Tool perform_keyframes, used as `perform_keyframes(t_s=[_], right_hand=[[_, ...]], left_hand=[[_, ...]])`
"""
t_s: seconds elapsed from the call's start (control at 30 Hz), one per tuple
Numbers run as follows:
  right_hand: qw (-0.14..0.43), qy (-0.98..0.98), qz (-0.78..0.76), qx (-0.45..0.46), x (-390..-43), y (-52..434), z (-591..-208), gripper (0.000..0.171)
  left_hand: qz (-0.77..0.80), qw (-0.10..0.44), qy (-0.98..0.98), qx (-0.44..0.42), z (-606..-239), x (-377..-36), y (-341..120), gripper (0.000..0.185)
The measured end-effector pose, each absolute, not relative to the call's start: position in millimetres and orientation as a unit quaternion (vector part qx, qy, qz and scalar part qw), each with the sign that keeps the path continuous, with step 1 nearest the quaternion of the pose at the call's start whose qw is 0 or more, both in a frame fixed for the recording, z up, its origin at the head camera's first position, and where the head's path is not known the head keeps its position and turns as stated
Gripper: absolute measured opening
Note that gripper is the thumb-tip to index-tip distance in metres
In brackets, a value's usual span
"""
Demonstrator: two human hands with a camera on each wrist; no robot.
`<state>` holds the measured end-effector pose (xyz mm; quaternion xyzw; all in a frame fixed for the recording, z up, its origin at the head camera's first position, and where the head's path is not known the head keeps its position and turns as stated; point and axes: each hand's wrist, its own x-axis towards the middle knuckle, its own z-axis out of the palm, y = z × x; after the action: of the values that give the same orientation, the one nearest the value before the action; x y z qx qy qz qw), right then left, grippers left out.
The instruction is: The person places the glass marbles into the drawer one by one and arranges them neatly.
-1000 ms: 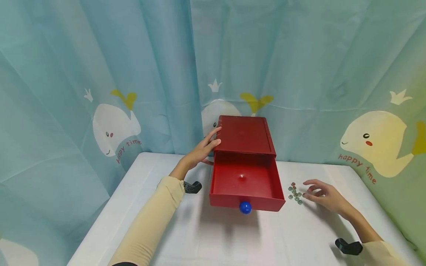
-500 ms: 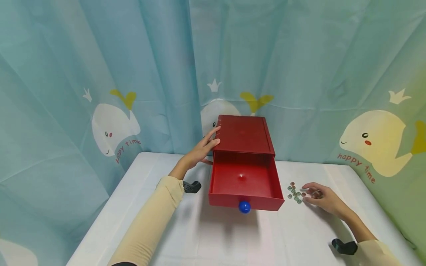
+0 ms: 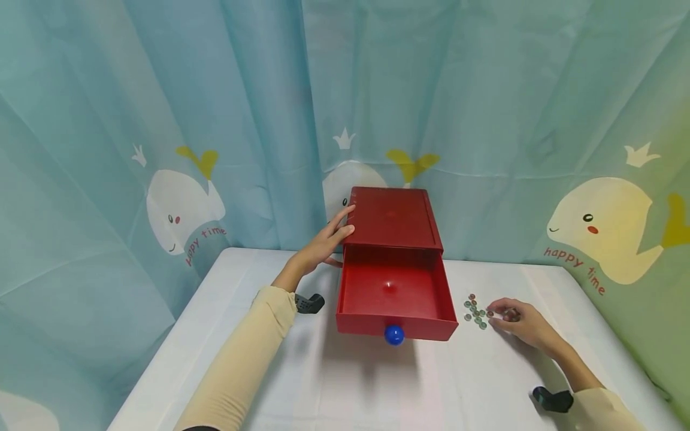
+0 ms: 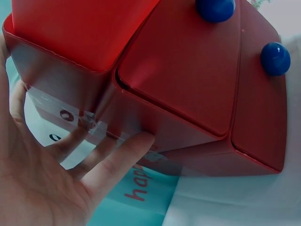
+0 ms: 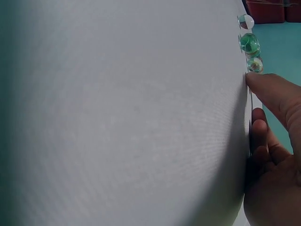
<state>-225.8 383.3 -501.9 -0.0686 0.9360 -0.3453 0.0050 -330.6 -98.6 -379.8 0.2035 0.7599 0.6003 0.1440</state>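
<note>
A red drawer box [image 3: 392, 218] stands at the back of the white table [image 3: 350, 383]. Its top drawer [image 3: 393, 296] is pulled out, shows nothing inside, and has a blue knob [image 3: 394, 335]. My left hand [image 3: 326, 240] rests with straight fingers against the box's left side; in the left wrist view the left hand [image 4: 70, 165] presses the red wall, with two blue knobs [image 4: 275, 59] showing. Several small glass marbles [image 3: 474, 311] lie right of the drawer. My right hand [image 3: 514, 323] sits at their right edge, thumb and curled fingers [image 5: 263, 87] closing on a marble, with more marbles [image 5: 249, 43] beyond.
A blue-green curtain [image 3: 162, 149] printed with whales hangs close behind and beside the table. Black wrist mounts [image 3: 308, 303] sit on both forearms. The table's left and right edges lie near each arm, and the front half is bare white cloth.
My right hand has slid slightly left and down onto the marbles, and its fingers have curled together. The left hand and the drawer have stayed put.
</note>
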Motion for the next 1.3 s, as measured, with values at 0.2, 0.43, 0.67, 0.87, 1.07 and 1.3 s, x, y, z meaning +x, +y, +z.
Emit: perform_keyframes(t_s=[0.2, 0.43, 0.67, 0.87, 1.07, 1.3], right_hand=[[-0.002, 0.938, -0.34, -0.071, -223, 381, -503, 0.02], [-0.006, 0.94, -0.334, -0.074, -223, 382, -502, 0.018], [-0.007, 0.94, -0.333, -0.073, -222, 381, -502, 0.019], [-0.006, 0.939, -0.335, -0.074, -224, 382, -502, 0.018], [0.001, 0.939, -0.335, -0.082, -227, 384, -500, 0.017], [0.006, 0.936, -0.333, -0.114, -229, 385, -486, 0.013]], left_hand=[[0.599, 0.144, 0.761, 0.204, -380, -330, -99, 0.063], [0.599, 0.14, 0.761, 0.205, -380, -328, -98, 0.063], [0.596, 0.14, 0.764, 0.204, -379, -328, -98, 0.063], [0.594, 0.147, 0.763, 0.207, -375, -328, -99, 0.063], [0.604, 0.164, 0.751, 0.21, -369, -329, -103, 0.061], [0.625, 0.187, 0.733, 0.196, -359, -326, -104, 0.061]])
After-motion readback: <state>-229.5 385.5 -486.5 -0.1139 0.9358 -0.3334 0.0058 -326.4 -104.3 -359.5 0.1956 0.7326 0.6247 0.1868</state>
